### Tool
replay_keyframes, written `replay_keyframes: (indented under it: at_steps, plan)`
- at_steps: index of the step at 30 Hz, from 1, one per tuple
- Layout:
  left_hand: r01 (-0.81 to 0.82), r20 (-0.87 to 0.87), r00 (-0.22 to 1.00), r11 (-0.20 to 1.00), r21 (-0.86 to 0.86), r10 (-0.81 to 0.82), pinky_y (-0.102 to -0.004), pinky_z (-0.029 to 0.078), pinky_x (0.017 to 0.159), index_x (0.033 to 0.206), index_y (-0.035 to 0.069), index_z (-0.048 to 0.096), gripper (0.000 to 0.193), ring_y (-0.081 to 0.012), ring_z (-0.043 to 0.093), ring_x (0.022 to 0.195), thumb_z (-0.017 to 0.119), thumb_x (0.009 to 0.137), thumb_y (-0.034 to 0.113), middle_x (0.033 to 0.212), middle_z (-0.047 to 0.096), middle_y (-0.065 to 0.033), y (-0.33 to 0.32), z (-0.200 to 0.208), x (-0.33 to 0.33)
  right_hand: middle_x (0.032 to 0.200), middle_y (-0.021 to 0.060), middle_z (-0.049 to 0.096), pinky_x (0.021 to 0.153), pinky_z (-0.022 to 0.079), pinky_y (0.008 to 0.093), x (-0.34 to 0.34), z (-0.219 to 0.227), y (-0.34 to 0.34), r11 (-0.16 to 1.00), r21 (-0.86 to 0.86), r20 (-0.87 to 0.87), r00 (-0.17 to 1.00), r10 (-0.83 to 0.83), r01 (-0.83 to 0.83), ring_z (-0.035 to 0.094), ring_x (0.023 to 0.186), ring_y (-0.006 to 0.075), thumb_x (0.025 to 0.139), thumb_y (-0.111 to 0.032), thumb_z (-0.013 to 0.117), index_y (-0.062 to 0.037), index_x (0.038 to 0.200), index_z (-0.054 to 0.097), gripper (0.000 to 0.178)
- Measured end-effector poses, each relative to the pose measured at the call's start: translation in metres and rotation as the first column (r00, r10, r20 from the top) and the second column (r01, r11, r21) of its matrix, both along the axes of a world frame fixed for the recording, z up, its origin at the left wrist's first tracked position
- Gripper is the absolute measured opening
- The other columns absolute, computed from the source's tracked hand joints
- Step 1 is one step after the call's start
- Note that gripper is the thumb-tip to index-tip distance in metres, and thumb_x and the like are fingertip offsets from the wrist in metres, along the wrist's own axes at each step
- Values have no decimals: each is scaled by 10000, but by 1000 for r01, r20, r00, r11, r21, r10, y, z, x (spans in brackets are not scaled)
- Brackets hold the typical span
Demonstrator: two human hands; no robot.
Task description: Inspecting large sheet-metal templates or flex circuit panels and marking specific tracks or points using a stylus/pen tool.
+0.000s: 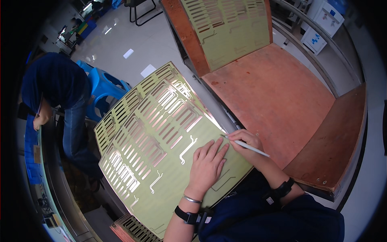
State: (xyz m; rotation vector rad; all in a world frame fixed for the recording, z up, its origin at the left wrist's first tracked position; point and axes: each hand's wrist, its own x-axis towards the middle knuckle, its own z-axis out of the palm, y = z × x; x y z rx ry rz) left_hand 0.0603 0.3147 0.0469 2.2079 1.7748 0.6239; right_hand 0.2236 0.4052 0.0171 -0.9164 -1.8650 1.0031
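A large pale-green circuit board panel (209, 125) with copper-coloured tracks and slots lies tilted in front of me. Behind its far edge shows a similar panel (163, 72), partly covered by it. My left hand (207, 165) rests flat on the near right part of the top panel, fingers stretched out. Beside it, at the panel's right edge, my right hand (246, 141) pinches a thin white pen-like tool (254, 148). Its tip points at the panel just past my left fingertips; I cannot tell whether it touches.
At the right stands a reddish-brown wooden rack (274, 101) with another green panel (229, 32) leaning at its back. More panels (137, 230) lie low at the front. A blue stool (102, 88) and another person (56, 84) are at the left; a white water dispenser (322, 26) stands far right.
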Motion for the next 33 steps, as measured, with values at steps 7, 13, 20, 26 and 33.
replay_keyframes:
  at_steps: [7,13,20,26,33]
  plan:
    - [-8,-1,1000,1000,-3,8,-406,349,1001,1270,136,573,445,-274,475,1220,628,830,177,1355,516,-57,-1,1,0,922,100,682,686,539,274,-1,3,-1,1000,-18,-43,999,4,-5,674,826,190,802,6,675,-18,871,631,85]
    - [-7,-2,1000,1000,9,7,-403,355,996,1270,140,574,447,-269,481,1214,631,829,175,1353,519,-52,-2,2,0,918,93,681,658,529,259,3,5,-2,999,-30,-23,1000,9,-10,668,805,173,789,-3,682,-22,863,633,91]
    - [-5,-38,999,1000,-5,5,-386,361,1002,1277,153,563,444,-232,472,1228,638,842,197,1382,495,-31,-1,3,0,911,88,681,640,527,256,1,2,-1,1000,12,-35,999,-5,5,666,795,167,777,8,686,-19,852,633,96]
    - [-7,-2,1000,1000,-11,7,-402,354,998,1280,147,569,453,-266,476,1221,628,833,186,1366,511,-48,-3,1,-1,898,94,676,653,528,257,1,4,-1,1000,-8,-57,998,9,-10,664,783,176,764,18,688,-9,840,629,99]
    - [-8,0,1000,1000,7,8,-405,358,997,1278,150,571,452,-268,481,1217,630,831,184,1366,513,-47,-3,2,0,898,101,673,653,526,261,0,1,-2,1000,16,-50,999,0,1,660,772,174,761,22,684,-8,844,627,105]
